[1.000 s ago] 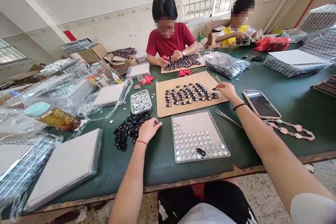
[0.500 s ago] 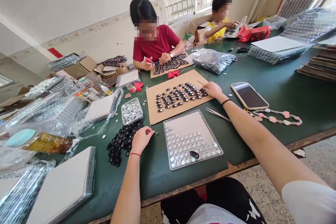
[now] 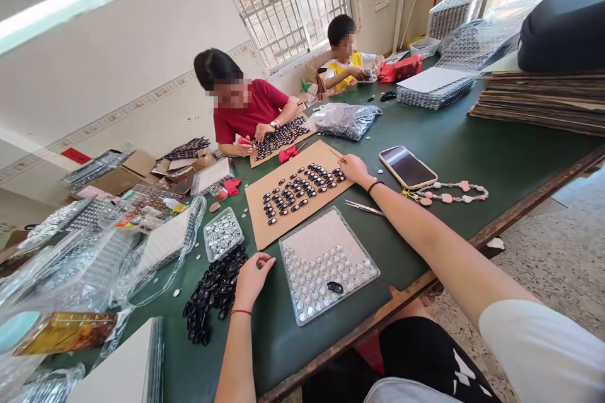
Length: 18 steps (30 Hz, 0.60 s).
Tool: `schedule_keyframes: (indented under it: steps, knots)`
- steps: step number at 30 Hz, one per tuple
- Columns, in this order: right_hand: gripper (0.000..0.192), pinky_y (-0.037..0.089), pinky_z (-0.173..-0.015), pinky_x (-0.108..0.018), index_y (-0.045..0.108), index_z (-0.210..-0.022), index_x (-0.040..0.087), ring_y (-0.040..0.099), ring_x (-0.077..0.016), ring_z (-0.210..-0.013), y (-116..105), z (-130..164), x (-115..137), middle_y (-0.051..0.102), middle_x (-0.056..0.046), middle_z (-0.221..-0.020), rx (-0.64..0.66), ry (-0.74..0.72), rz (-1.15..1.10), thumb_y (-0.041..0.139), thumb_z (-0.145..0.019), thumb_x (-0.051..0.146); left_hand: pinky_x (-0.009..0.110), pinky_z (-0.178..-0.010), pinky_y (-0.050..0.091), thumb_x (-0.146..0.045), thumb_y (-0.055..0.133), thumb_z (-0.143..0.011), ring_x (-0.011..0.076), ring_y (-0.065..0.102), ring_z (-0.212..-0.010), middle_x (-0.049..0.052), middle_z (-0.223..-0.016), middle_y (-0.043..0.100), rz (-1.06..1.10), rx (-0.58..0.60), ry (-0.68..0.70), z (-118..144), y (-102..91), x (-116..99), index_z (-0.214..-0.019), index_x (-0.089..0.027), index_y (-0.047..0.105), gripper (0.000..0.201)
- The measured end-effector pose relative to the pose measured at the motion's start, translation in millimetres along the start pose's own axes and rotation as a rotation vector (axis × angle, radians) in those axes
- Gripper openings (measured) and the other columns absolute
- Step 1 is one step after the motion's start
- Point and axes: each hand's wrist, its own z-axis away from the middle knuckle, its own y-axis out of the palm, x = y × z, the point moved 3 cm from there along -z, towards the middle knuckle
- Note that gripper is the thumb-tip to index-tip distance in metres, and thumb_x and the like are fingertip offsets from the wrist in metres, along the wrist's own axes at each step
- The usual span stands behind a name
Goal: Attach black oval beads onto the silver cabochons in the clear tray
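Note:
My right hand (image 3: 354, 170) is closed on a thin wooden stick (image 3: 335, 154) over the right edge of a brown cardboard sheet (image 3: 259, 236). Rows of small black oval pieces with pale centres (image 3: 295, 192) lie on that sheet. My left hand (image 3: 253, 277) is pinched, thumb against fingers; anything between the tips is too small to make out. It hovers beside a heap of black pieces (image 3: 203, 302). To its right is a clear tray (image 3: 312, 233) of round silvery discs, with one black piece (image 3: 335, 288) on top. Behind my left hand stands a small box of silvery discs (image 3: 223, 233).
Tweezers (image 3: 363, 207), a phone (image 3: 408, 167) and a beaded strap (image 3: 466, 192) lie by my right forearm. Across the table a person in red (image 3: 255, 107) handles similar pieces; another person in yellow (image 3: 350, 66) sits farther off. Plastic packaging (image 3: 94, 264) crowds the left.
The view has swung right and up, so the table's things appear farther left and lower. A small pale bit at my left fingertips no longer shows. My right hand stays at the cardboard's edge.

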Motion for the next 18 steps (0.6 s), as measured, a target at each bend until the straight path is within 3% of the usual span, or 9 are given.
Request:
schedule_keyframes:
  steps: [6,11,13,16,18]
  knots:
    - [0.024,0.036,-0.067,-0.025,0.06,-0.074,0.017,0.052,-0.0169,-0.077,-11,4,14,0.061,-0.007,-0.083,-0.068,0.0,-0.159,0.04,-0.081,0.029,0.029,-0.067,0.039,-0.044,0.048,-0.07,0.0192,0.056,-0.071,0.003,-0.071,0.061,-0.035,-0.005,0.018,3,2.1,-4,-0.076,-0.019,0.059,0.028]
    - [0.028,0.039,-0.068,-0.026,0.061,-0.078,0.017,0.054,-0.0164,-0.075,-31,14,44,0.064,-0.005,-0.081,-0.141,-0.023,-0.341,0.037,-0.081,0.031,0.029,-0.067,0.038,-0.043,0.053,-0.068,0.0182,0.055,-0.07,0.002,-0.071,0.062,0.095,-0.042,0.039,3,-5.7,-1,-0.067,-0.02,0.058,0.024]
    - [0.028,0.04,-0.069,-0.026,0.061,-0.081,0.016,0.055,-0.0162,-0.077,-37,25,60,0.064,-0.005,-0.085,-0.152,-0.062,-0.421,0.038,-0.08,0.032,0.027,-0.065,0.039,-0.041,0.06,-0.062,0.017,0.053,-0.067,0.002,-0.069,0.061,0.27,-0.141,-0.023,-5,-20.4,4,-0.066,-0.019,0.059,0.023]
    - [0.031,0.04,-0.069,-0.026,0.061,-0.087,0.015,0.056,-0.0161,-0.077,-41,49,81,0.064,-0.005,-0.085,-0.139,-0.119,-0.53,0.039,-0.08,0.037,0.022,-0.054,0.036,-0.03,0.07,-0.053,0.0112,0.047,-0.058,0.0,-0.063,0.056,0.775,-0.355,-0.178,-23,-51.8,18,-0.065,-0.015,0.057,0.023]
    - [0.033,0.041,-0.067,-0.026,0.061,-0.088,0.015,0.056,-0.016,-0.075,-38,65,89,0.064,-0.005,-0.082,-0.108,-0.14,-0.59,0.041,-0.079,0.039,0.019,-0.046,0.031,-0.029,0.063,-0.062,0.0051,0.036,-0.045,-0.004,-0.057,0.049,0.945,-0.441,-0.221,-37,-72.2,26,-0.067,-0.015,0.052,0.019]
